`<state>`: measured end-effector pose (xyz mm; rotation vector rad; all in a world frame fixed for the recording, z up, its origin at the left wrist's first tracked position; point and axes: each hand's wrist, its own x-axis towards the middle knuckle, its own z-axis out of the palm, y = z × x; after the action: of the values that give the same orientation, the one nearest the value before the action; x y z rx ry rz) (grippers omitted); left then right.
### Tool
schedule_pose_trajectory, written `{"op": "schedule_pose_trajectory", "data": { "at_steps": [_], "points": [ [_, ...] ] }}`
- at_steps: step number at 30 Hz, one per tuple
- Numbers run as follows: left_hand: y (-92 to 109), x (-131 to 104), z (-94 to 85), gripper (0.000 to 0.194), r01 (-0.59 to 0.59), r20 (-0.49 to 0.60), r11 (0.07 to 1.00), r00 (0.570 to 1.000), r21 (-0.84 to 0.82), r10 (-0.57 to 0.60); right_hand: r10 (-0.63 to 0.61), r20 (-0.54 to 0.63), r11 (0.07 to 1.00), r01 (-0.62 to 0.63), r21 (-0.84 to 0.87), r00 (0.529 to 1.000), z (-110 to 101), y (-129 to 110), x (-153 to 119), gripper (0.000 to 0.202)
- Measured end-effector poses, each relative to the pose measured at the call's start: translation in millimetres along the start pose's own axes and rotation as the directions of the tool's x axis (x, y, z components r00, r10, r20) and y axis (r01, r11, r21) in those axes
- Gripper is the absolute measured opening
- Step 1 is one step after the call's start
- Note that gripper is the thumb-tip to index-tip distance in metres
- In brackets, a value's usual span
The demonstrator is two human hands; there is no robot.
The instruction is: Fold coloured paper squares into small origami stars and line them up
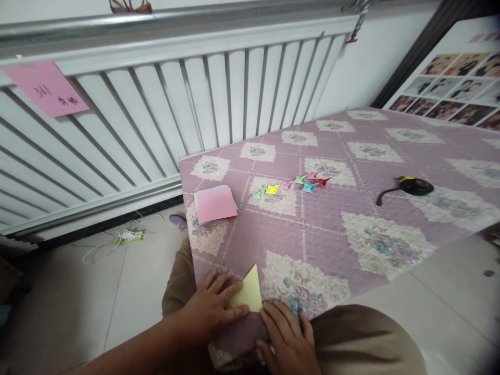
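Observation:
A pale yellow sheet of paper, folded into a triangle, lies flat at the near edge of the table. My left hand rests on its left side with the fingers spread, covering that part. At the paper's lower right corner, my right hand lies with fingers stretched out on the cloth, the fingertips touching the paper's edge. Further back on the table sits a stack of coloured paper, pink on top. To its right stand several small folded paper figures, among them a yellow one and a blue one.
A purple flowered tablecloth covers the table. A black object with a curved thin end lies to the right. Behind stands a white radiator with a pink note. A photo board leans at the far right. Cables lie on the floor.

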<state>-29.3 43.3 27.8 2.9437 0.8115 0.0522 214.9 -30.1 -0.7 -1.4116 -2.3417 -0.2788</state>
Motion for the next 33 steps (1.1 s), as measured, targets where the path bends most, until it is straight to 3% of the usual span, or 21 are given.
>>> {"op": "schedule_pose_trajectory", "data": {
  "at_steps": [8,13,20,24,29,33],
  "points": [
    [-1.1,0.0,2.0,0.047,-0.023,-0.047,0.999,0.999,0.049,0.026,0.029,-0.079,0.993,-0.02,0.114,0.996,10.3,-30.2,20.0,0.033],
    [-0.5,-17.4,9.3,0.046,0.068,-0.114,0.997,0.991,0.032,-0.064,0.012,-0.054,0.995,-0.006,0.104,0.998,8.1,-18.8,11.0,0.035],
    [3.8,-38.5,15.1,0.042,0.151,-0.126,0.988,0.981,0.038,-0.145,-0.048,-0.04,0.999,0.049,0.02,0.998,5.8,-3.4,1.5,0.035],
    [8.7,-35.9,19.5,0.035,0.177,-0.18,0.984,0.968,-0.016,-0.177,0.053,-0.023,0.995,-0.051,0.087,0.998,1.9,-5.4,7.1,0.026],
    [18.7,-20.3,19.5,0.01,0.287,-0.216,0.945,0.924,-0.159,-0.317,0.255,0.139,0.943,-0.278,0.184,0.957,-3.0,-11.5,26.5,0.03],
    [23.4,-5.2,10.5,0.011,0.344,-0.196,0.909,0.899,-0.235,-0.391,0.234,0.151,0.947,-0.26,0.189,0.96,2.9,-6.5,36.6,0.031]
  ]
}}
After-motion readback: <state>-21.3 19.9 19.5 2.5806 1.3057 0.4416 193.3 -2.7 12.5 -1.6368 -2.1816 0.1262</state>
